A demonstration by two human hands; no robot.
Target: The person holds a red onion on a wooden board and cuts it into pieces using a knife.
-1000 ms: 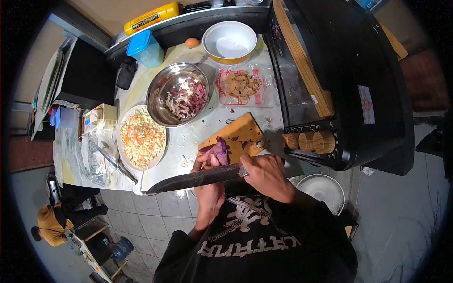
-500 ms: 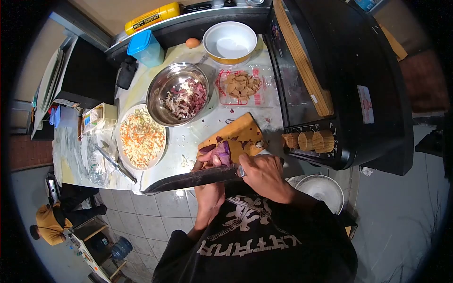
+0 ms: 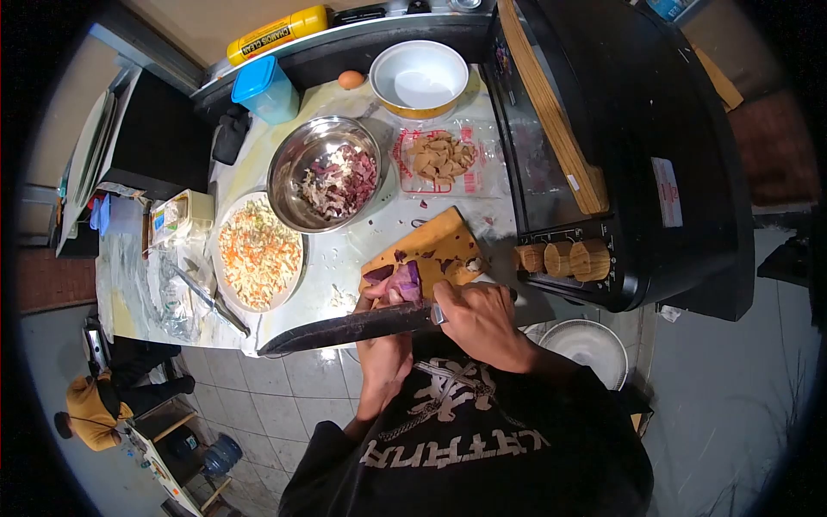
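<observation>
My right hand (image 3: 482,320) is closed round the handle of a large dark knife (image 3: 345,328), whose blade points left across the table's front edge. Behind the blade, my left hand (image 3: 385,353) grips a purple vegetable piece (image 3: 407,280) at the near part of the wooden cutting board (image 3: 431,233). The blade hides part of my left hand. Dark purple scraps lie on the board, with a small pale piece (image 3: 474,264) at its right. Beyond the board are a steel bowl (image 3: 284,181) of purple and white pieces and a plastic bag (image 3: 477,178) under brown slices (image 3: 441,157).
A dish of shredded vegetables (image 3: 260,250) and a second knife (image 3: 211,302) are at left. A white bowl (image 3: 419,76), an egg (image 3: 351,79) and a blue-lidded container (image 3: 265,90) stand at the back. A black oven (image 3: 637,172) is at right. Another person (image 3: 92,412) is at lower left.
</observation>
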